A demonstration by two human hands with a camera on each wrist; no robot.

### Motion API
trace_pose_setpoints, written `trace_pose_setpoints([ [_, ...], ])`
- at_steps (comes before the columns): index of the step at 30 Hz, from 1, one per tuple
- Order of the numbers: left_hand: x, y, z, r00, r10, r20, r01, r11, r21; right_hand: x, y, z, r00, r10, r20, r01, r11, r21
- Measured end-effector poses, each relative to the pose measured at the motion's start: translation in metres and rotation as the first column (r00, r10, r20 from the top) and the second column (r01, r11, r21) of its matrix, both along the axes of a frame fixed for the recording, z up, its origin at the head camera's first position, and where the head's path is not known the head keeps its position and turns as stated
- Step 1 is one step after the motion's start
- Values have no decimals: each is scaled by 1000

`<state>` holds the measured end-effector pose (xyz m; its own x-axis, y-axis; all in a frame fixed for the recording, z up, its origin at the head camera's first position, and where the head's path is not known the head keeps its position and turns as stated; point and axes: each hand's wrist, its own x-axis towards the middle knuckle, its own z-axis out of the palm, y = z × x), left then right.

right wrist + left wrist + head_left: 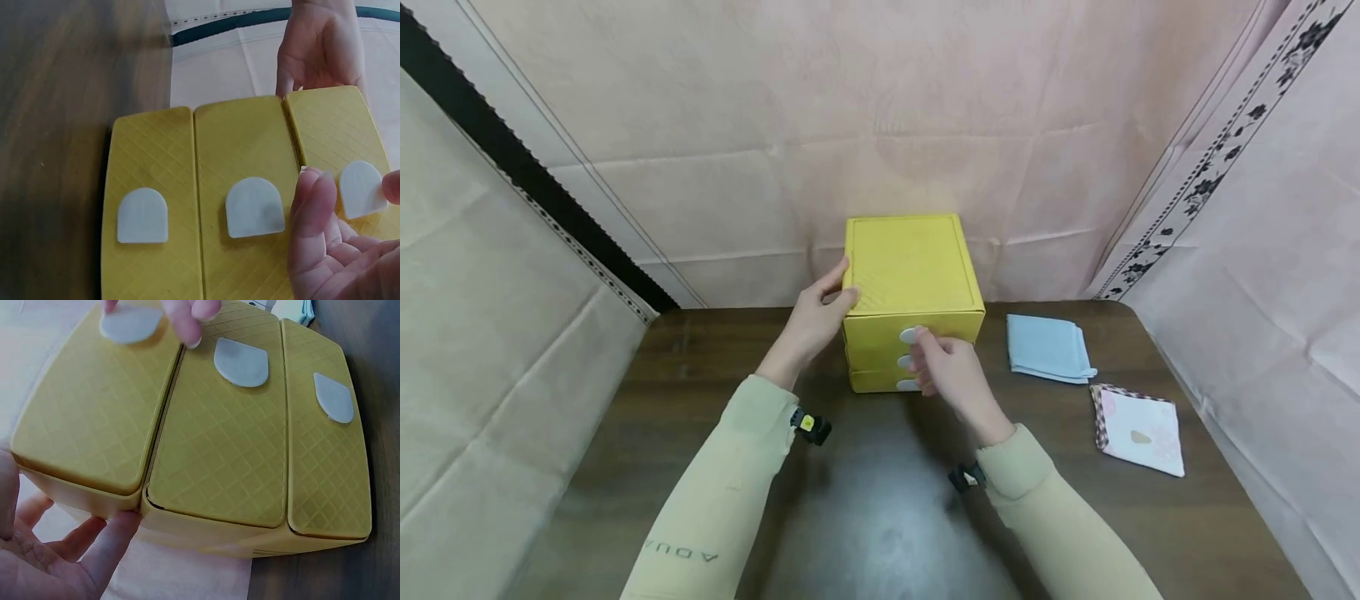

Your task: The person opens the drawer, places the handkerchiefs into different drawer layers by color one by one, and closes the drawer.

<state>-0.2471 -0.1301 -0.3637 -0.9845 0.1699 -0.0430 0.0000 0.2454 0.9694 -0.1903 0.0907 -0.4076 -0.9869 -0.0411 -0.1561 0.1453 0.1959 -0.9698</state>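
Note:
A yellow box [917,262] with three drawers stands upright at the back of the table. Each drawer front carries a white tab handle, such as the middle one [242,362] and the bottom one [142,215]. My left hand [820,321] rests on its left side, thumb over the top edge, the other fingers [109,547] fairly straight against the side wall. My right hand [951,371] pinches the top drawer's white tab handle [362,189] at the front, its remaining fingers curled beside the front. Part of that handle is covered by the fingers.
Right of the box lies a folded light blue cloth [1048,346]. Nearer the right edge is a folded white cloth [1138,429] with a checked border. Pale cloth hangs behind and at both sides of the dark wooden table [872,517].

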Motion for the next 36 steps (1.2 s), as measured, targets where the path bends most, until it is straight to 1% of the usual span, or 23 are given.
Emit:
trace_pose_setpoints([
  [3, 5, 3, 10, 1000, -6, 9, 6, 1000, -1, -5, 0, 4, 1000, 10, 19, -10, 1000, -15],
  [5, 7, 2, 12, 1000, -4, 3, 4, 1000, 0, -6, -1, 5, 999, 18, 28, -17, 1000, -21],
  [6, 5, 1, 10, 1000, -4, -4, 4, 1000, 3, -7, -2, 6, 999, 20, 32, -19, 1000, -22],
  [12, -5, 0, -14, 999, 4, -47, -3, 1000, 21, -5, -1, 6, 999, 8, 47, -7, 1000, -21],
  [17, -4, 2, -16, 999, 19, -42, -18, 1000, 17, -6, 1, 4, 997, 20, 77, -18, 1000, -22],
  [20, -6, 3, -16, 998, 33, -59, -32, 999, 23, -7, 2, 4, 997, 30, 67, -29, 999, -15],
  [22, -7, 4, -17, 998, 30, -62, -28, 999, 32, -8, 3, 5, 997, 31, 67, -30, 999, -11],
  [26, -7, 4, -20, 999, 17, -29, -17, 1000, 24, -8, 3, 3, 995, 39, 97, -37, 999, -20],
  [29, -6, 2, -22, 999, 25, -21, -25, 1000, 11, -7, 2, 2, 992, 51, 111, -48, 998, -30],
  [33, -5, 2, -19, 998, 33, -46, -33, 999, 14, -7, 1, 5, 995, 47, 93, -44, 998, -36],
  [36, -6, 1, -15, 998, 30, -58, -29, 999, 16, -6, 1, 8, 995, 56, 83, -51, 997, -60],
])
